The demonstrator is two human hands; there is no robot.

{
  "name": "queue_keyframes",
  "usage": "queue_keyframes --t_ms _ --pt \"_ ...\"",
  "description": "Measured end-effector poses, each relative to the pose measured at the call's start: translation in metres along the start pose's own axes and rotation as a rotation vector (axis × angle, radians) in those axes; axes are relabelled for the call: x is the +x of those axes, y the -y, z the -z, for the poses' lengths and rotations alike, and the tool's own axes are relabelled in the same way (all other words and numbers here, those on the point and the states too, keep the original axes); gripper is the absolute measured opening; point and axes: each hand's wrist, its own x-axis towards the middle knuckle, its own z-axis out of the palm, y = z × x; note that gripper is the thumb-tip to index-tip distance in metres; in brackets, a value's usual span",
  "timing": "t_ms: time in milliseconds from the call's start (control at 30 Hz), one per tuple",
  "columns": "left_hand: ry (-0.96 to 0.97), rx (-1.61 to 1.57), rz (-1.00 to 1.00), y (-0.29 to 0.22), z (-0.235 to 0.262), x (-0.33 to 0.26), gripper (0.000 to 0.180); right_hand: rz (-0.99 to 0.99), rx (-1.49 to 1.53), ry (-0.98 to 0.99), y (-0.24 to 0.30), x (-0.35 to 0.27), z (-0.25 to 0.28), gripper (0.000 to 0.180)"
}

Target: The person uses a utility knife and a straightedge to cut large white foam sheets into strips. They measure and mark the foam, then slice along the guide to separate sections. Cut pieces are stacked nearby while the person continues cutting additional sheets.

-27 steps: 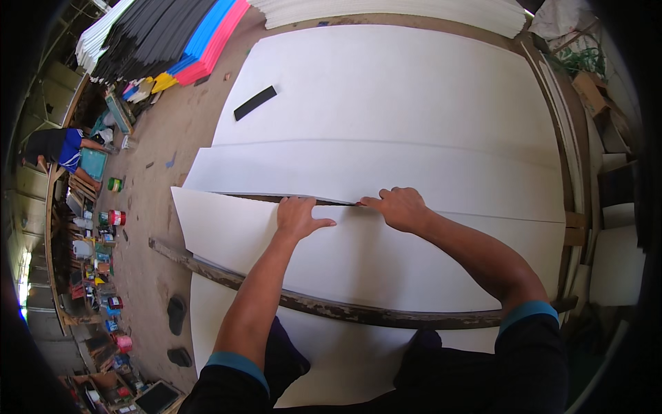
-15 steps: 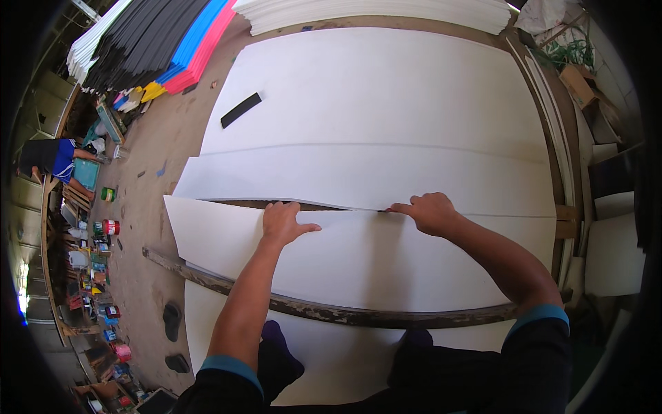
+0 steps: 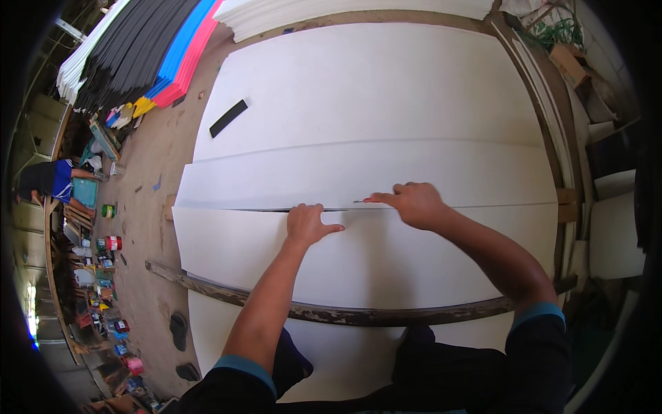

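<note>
A small red cutter knife (image 3: 366,200) is gripped in my right hand (image 3: 419,205), its thin blade pointing left, close to the cut line. My left hand (image 3: 306,224) rests at the edge of the near white foam-like sheet (image 3: 227,238); its fingertips bend over the edge and the thumb stretches out to the right. A narrow dark gap shows beside those fingers, between the near sheet and the white strip (image 3: 262,178) beyond it. Farther off lies a larger white sheet (image 3: 386,86), partly under that strip.
A worn wooden bar (image 3: 331,314) crosses the sheets near my feet. On the far sheet lies a black strip (image 3: 228,119). Stacked coloured sheets (image 3: 138,52) stand at the far left. Paint cans (image 3: 113,243) and slippers (image 3: 178,331) are on the left floor, with another person (image 3: 52,181) beyond.
My right hand and the cutter knife have moved left and slightly up, off the cut line. My left hand has slid right along the edge. The gap between the sheets has narrowed.
</note>
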Motion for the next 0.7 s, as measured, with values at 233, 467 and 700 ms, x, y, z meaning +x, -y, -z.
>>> queue_keyframes --t_ms 233,467,700 --pt "-0.200 -0.002 -0.066 -0.002 -0.011 -0.012 0.076 0.050 0.007 0.096 0.022 0.027 -0.017 0.040" --pt "-0.169 -0.051 -0.042 -0.003 -0.005 -0.016 0.079 0.010 -0.140 0.203 -0.010 -0.004 -0.020 0.046" --pt "-0.078 -0.019 -0.055 0.002 0.004 -0.016 0.086 -0.127 -0.253 0.229 -0.097 -0.112 0.009 0.051"
